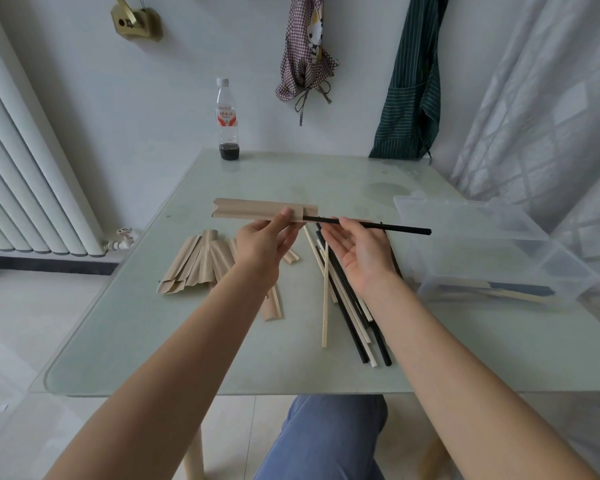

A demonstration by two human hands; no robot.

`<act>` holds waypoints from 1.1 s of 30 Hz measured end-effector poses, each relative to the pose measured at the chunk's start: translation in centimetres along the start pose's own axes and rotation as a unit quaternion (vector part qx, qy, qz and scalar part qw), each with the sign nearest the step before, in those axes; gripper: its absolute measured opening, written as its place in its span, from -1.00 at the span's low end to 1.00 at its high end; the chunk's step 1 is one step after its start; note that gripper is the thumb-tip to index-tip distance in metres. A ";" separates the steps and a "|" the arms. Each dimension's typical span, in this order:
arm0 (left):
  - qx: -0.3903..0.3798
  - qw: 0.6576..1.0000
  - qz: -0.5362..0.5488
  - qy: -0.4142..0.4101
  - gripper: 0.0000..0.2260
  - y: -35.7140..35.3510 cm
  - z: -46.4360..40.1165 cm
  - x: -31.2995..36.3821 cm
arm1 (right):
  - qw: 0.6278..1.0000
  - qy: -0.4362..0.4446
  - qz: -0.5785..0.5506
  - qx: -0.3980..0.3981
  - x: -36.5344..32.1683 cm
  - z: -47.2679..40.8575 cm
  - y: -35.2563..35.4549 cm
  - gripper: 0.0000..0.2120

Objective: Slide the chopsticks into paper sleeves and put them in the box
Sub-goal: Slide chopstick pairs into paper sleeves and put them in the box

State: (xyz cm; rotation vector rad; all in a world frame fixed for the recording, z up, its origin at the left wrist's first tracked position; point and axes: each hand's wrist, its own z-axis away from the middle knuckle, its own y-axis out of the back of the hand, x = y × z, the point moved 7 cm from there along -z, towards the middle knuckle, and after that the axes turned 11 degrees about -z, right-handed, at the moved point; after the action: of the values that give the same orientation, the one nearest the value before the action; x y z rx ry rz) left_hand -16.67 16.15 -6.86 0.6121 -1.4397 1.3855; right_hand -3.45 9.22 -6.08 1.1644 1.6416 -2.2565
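Observation:
My left hand pinches a brown paper sleeve held level above the table. A black chopstick sticks out of the sleeve's right end, its tip inside. My right hand holds that chopstick at the fingertips, palm turned up. Beneath the hands, a pile of empty paper sleeves lies on the left. Several loose black and pale wooden chopsticks lie in the middle. The clear plastic box stands at the right with a few sleeved chopsticks in it.
A glass table carries everything. A plastic bottle with dark liquid stands at the far edge. The box's clear lid leans behind the box. A radiator is on the left, a curtain on the right, aprons hang on the wall.

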 end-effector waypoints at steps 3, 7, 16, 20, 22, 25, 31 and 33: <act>0.019 1.000 0.012 -0.019 -0.92 0.7 0.1 0.7 | 0.999 -0.034 -0.007 -0.030 0.0 0.2 -0.1 -0.90; 0.019 1.000 0.013 -0.021 -0.93 0.7 0.3 1.0 | 0.999 -0.041 -0.002 -0.035 0.1 0.3 0.2 -0.87; 0.019 1.000 0.002 -0.016 -0.93 0.3 0.5 0.8 | 1.000 -0.026 0.000 -0.015 -0.7 0.4 0.8 -0.90; 0.011 1.000 -0.007 0.000 -0.92 -0.2 0.7 0.0 | 0.999 -0.030 0.017 -0.013 -0.3 0.6 0.7 -0.90; 0.009 1.000 -0.010 0.001 -0.92 -0.2 0.9 -0.2 | 0.999 -0.041 0.019 -0.021 0.0 0.8 0.5 -0.89; 0.022 1.000 0.007 -0.005 -0.93 0.6 0.8 0.4 | 0.999 -0.033 -0.010 0.003 -0.7 0.9 1.1 -0.88; 0.022 1.000 0.013 0.010 -0.92 0.2 1.0 0.0 | 1.000 -0.018 0.002 0.015 -0.4 0.9 1.2 -0.92; 0.027 0.999 0.016 0.011 -0.92 0.4 0.9 -0.1 | 0.999 -0.028 0.016 0.004 -0.2 1.0 0.8 -0.90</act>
State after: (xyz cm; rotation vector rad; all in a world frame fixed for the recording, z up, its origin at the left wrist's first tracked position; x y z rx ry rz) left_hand -17.20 15.39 -7.02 0.6104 -1.4034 1.4557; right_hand -3.40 7.93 -6.45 1.1107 1.5828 -2.2564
